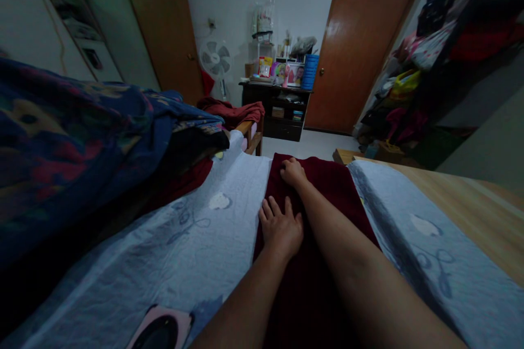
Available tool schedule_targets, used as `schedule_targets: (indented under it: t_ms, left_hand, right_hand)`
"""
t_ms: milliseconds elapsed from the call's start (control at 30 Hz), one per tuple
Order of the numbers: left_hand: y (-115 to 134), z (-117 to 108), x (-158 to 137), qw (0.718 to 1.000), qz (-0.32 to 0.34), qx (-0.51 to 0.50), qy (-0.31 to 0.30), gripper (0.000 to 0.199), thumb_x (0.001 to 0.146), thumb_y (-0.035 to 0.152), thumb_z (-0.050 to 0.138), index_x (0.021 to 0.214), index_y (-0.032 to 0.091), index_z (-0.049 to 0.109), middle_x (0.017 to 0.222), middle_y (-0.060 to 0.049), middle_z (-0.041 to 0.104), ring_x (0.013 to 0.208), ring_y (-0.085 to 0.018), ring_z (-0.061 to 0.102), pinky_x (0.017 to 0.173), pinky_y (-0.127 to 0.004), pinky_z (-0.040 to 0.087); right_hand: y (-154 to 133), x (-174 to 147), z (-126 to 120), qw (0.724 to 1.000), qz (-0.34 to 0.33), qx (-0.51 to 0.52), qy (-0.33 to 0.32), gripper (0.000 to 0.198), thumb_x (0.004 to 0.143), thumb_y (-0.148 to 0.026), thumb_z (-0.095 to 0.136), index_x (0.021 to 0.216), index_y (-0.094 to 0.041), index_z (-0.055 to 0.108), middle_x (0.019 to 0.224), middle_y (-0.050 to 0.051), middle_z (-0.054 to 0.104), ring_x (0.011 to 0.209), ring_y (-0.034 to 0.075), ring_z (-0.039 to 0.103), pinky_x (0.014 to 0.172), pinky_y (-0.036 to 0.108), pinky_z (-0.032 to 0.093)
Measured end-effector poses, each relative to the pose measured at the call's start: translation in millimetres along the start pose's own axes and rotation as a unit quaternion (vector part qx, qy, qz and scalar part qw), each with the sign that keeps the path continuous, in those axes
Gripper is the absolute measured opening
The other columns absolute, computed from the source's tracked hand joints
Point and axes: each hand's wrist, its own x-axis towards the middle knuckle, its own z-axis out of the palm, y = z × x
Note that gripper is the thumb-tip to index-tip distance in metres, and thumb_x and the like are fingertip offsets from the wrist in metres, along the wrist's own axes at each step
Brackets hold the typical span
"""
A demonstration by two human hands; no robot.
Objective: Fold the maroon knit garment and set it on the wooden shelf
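A dark maroon cloth (pixel 327 185), perhaps a garment folded into a long strip, lies on the pale blue bedsheet (pixel 229 251). My left hand (pixel 281 228) rests flat on its left side, fingers spread, tips by the left edge. Farther off, near the cloth's far left corner, my right hand (pixel 293 172) has its fingers curled down on the fabric and seems to grip it. My forearms cover part of the cloth's right and near areas.
A heap of clothes and a blue floral cover (pixel 82 147) fills the left side. A pink-edged device (pixel 180 319) lies at the front. Beyond the bed stand a fan (pixel 215 58) and a dark cabinet (pixel 272 130). Bare wooden board (pixel 470 202) shows at right.
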Motion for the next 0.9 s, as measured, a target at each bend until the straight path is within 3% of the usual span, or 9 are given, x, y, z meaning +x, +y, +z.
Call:
schedule_targets:
  t_ms: [133, 300, 400, 567, 700, 800, 900]
  left_hand:
    - [0, 0, 1, 1.0, 0.0, -0.011, -0.001, 0.059, 0.092, 0.046, 0.038, 0.144, 0.018, 0.04, 0.147, -0.021, 0.039, 0.136, -0.046, 0.028, 0.107, -0.058, 0.022]
    - [-1, 0, 0, 1.0, 0.002, -0.03, 0.008, 0.059, 0.091, 0.046, 0.038, 0.143, 0.018, 0.041, 0.146, -0.022, 0.039, 0.136, -0.046, 0.027, 0.107, -0.059, 0.022]
    - [-2, 0, -1, 0.999, 0.001, -0.032, 0.013, 0.059, 0.091, 0.045, 0.04, 0.143, 0.017, 0.042, 0.146, -0.021, 0.04, 0.136, -0.046, 0.028, 0.107, -0.059, 0.022]
    - [-1, 1, -1, 0.999, 0.0, -0.039, 0.027, 0.057, 0.091, 0.044, 0.042, 0.14, 0.015, 0.045, 0.144, -0.025, 0.041, 0.134, -0.046, 0.031, 0.106, -0.06, 0.023]
    - [1, -3, 0, 0.997, 0.017, -0.059, 0.057, 0.055, 0.089, 0.038, 0.048, 0.14, 0.016, 0.045, 0.147, -0.022, 0.038, 0.136, -0.044, 0.029, 0.107, -0.062, 0.022]
    - [3, -10, 2, 0.986, 0.111, -0.094, 0.086, 0.052, 0.089, 0.023, 0.047, 0.141, 0.023, 0.043, 0.153, -0.012, 0.031, 0.142, -0.034, 0.022, 0.112, -0.056, 0.02]
    - [5, -15, 2, 0.965, 0.216, -0.139, 0.05, 0.045, 0.093, 0.023, 0.041, 0.137, 0.023, 0.047, 0.152, -0.006, 0.035, 0.143, -0.023, 0.022, 0.116, -0.046, 0.022]
  right_hand:
    - [-1, 6, -7, 0.999, -0.015, 0.009, -0.048, 0.038, 0.086, -0.031, 0.052, 0.12, -0.018, 0.061, 0.128, 0.014, 0.052, 0.118, 0.027, 0.049, 0.097, 0.035, 0.039]
    - [-1, 4, -25, 0.991, -0.061, 0.037, -0.115, 0.025, 0.086, -0.021, 0.052, 0.103, -0.013, 0.069, 0.11, 0.01, 0.067, 0.107, 0.022, 0.058, 0.094, 0.027, 0.041]
    - [4, -8, -33, 0.988, -0.077, 0.064, -0.119, 0.032, 0.084, -0.014, 0.052, 0.113, -0.015, 0.065, 0.114, 0.007, 0.067, 0.103, 0.018, 0.061, 0.091, 0.024, 0.043]
    - [17, -39, -38, 0.992, -0.073, 0.087, -0.049, 0.053, 0.085, -0.013, 0.05, 0.137, -0.014, 0.045, 0.14, 0.009, 0.05, 0.125, 0.016, 0.048, 0.103, 0.025, 0.035]
    - [35, -59, -45, 0.997, -0.032, 0.067, -0.007, 0.05, 0.08, -0.018, 0.056, 0.13, -0.013, 0.052, 0.136, 0.014, 0.051, 0.127, 0.023, 0.045, 0.106, 0.033, 0.033]
    - [54, -71, -55, 0.998, 0.031, 0.042, 0.034, 0.038, 0.08, -0.017, 0.052, 0.116, -0.012, 0.061, 0.125, 0.018, 0.055, 0.12, 0.03, 0.048, 0.102, 0.043, 0.036]
    - [72, -77, -62, 0.974, 0.164, -0.006, 0.155, 0.041, 0.081, -0.019, 0.05, 0.12, -0.012, 0.057, 0.127, 0.022, 0.049, 0.121, 0.035, 0.045, 0.098, 0.048, 0.036]
